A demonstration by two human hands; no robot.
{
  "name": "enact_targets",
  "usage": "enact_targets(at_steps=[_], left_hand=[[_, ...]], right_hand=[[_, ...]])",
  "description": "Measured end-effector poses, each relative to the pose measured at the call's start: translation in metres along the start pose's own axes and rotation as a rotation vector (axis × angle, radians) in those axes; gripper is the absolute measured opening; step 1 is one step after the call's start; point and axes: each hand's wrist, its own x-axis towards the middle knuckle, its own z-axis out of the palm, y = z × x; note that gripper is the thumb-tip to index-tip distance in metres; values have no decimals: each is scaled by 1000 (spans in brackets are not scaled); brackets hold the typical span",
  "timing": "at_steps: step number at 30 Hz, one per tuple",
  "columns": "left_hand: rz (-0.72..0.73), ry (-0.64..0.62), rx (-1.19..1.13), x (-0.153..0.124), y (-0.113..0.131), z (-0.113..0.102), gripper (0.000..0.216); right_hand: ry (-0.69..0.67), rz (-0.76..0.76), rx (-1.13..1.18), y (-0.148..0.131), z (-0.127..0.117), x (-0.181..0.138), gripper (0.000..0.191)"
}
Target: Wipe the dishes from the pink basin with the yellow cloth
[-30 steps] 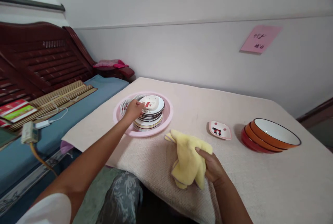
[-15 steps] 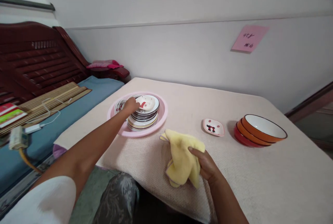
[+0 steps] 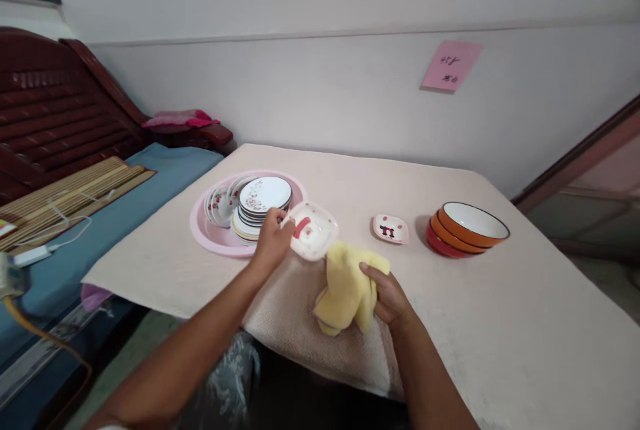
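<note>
Pinched at its edge, a small white dish (image 3: 316, 233) with a red print is in my left hand (image 3: 274, 240), tilted toward me beside the basin. My right hand (image 3: 391, 293) grips a yellow cloth (image 3: 347, 290) that hangs in folds just below the dish. The pink basin (image 3: 210, 243) stands to the left, holding a stack of round plates (image 3: 266, 194) and, leaning at its left side, several bowls or plates with red flower prints (image 3: 220, 205). A small square dish (image 3: 391, 229) with a pink rim and dark figure rests on the table right of the cloth.
Orange and red bowls (image 3: 467, 230) are nested on the right of the cloth-covered table (image 3: 500, 310). A wall with a pink note (image 3: 451, 67) rises behind. To the left is a wooden bench (image 3: 30, 97) with a blue cushion, a bamboo mat (image 3: 85, 193) and a power strip.
My left hand has lifted the white dish off the plate stack and carried it right, out of the basin, close to the yellow cloth. My right hand still holds the cloth.
</note>
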Motion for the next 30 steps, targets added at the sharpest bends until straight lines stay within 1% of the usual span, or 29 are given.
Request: enact_targets(at_steps=[2,3,5,7,12,14,16,18,20,22,25,28,30], left_hand=[[-20,-89,-118,-28,-8,23,8],[-30,-114,-147,-40,-14,33,9],[-72,-120,-177,-56,-25,49,9],[-118,-119,-213,-63,-33,59,10],[-155,-210,-448,-63,-39,69,19],[-205,-233,-575,-65,-39,75,25],[-316,-244,-760,-66,-39,81,30],[-459,-254,-950,-66,-37,87,35],[-558,-264,-1054,-63,-35,89,40],[-600,-280,-1112,-59,-32,88,45],[-612,-283,-1141,-53,-30,83,51],[-588,-278,-1109,-47,-32,80,57],[-553,-266,-1071,-44,-34,81,59]], right_hand=[[21,-40,11,0,0,-3,37],[27,-57,8,0,-1,-5,39],[33,-92,-19,0,-2,-8,43],[36,-124,-73,1,-4,-10,44],[75,-154,-164,5,-8,-4,36],[91,-182,-157,8,-6,2,35],[111,-222,-147,12,-2,8,36],[145,-261,-143,16,3,12,38],[173,-290,-149,20,8,14,41],[185,-312,-157,22,11,14,44],[207,-304,-131,20,11,13,41],[295,-310,-76,14,8,10,37],[378,-374,-55,8,5,7,34]])
